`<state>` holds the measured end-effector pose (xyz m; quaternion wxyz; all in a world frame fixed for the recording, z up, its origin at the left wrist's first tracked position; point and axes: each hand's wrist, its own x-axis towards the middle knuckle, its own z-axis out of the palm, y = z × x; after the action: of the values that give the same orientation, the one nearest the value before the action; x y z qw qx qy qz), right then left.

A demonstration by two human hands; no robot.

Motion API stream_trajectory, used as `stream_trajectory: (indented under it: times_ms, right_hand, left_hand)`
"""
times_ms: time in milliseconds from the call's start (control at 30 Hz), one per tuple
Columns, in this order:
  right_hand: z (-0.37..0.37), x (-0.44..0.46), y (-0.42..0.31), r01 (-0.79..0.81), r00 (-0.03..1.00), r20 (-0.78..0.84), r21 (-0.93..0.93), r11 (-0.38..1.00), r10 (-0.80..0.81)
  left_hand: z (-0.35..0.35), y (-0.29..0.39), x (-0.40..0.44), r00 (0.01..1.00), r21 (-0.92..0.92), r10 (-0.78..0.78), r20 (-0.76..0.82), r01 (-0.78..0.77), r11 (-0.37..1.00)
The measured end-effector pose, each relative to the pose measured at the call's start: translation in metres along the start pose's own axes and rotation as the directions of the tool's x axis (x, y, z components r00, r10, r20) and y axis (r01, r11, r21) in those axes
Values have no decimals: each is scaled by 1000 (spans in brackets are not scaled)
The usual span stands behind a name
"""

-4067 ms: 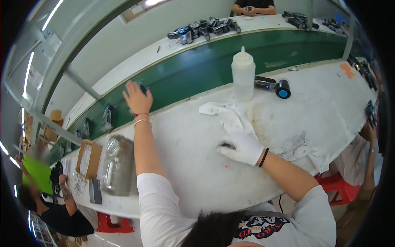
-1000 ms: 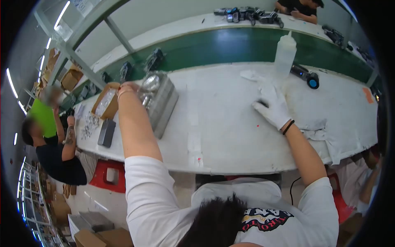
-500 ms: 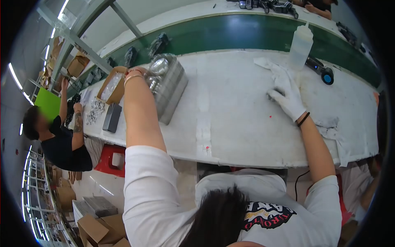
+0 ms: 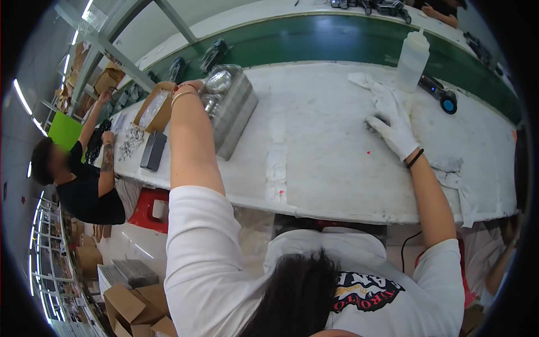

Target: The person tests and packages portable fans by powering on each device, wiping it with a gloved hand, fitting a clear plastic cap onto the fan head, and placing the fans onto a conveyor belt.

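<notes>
My left hand (image 4: 190,87) reaches to the far left, between the cardboard box (image 4: 156,106) of clear plastic pieces and the stack of clear plastic trays (image 4: 237,106). Its fingers are largely hidden, so I cannot see whether they hold anything. At the right, my right hand (image 4: 396,130) wears a white glove with dark smudges near the thumb. It lies on the table with fingers stretched out, against a crumpled white cloth (image 4: 366,80). Beyond it stand a clear squeeze bottle (image 4: 412,59) and a black handheld tool (image 4: 439,94) with a blue ring end.
A dark grey block (image 4: 153,151) and small metal parts (image 4: 131,141) lie at the left of the white table (image 4: 320,163). Behind runs a green conveyor belt (image 4: 320,39) carrying black devices (image 4: 214,54). A co-worker (image 4: 84,185) sits at the left; another grey-white cloth (image 4: 447,168) lies right.
My left hand has shifted slightly at the box and trays. My right hand stays in place. The co-worker at the left has moved their raised hand toward the belt. The view has tilted slightly.
</notes>
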<state>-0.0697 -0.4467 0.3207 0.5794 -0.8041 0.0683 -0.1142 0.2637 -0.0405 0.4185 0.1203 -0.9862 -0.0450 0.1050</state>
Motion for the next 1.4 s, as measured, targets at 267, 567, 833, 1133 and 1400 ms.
stream_trajectory:
  times_ms: [267, 567, 833, 1133, 1400]
  right_hand:
    - [-5, 1, 0, -3, 998, 55, -69, 998, 6]
    - [-6, -2, -7, -15, 998, 66, -83, 996, 21]
    - [-5, -3, -8, -115, 990, 82, 30, 993, 112]
    - [-5, -3, -10, -113, 988, 103, 7, 994, 112]
    - [-4, -3, -12, -110, 990, 87, -15, 994, 111]
  left_hand:
    - [-1, 7, 3, 1000, 0, 3, -3, -3, 1000]
    - [-3, 12, 4, 1000, -8, 13, -9, -13, 1000]
    - [-1, 12, 5, 1000, -23, 12, -10, -12, 1000]
    - [-3, 12, 4, 1000, -24, 11, -19, -11, 1000]
    - [-3, 20, 0, 998, -12, -15, -67, 14, 1000]
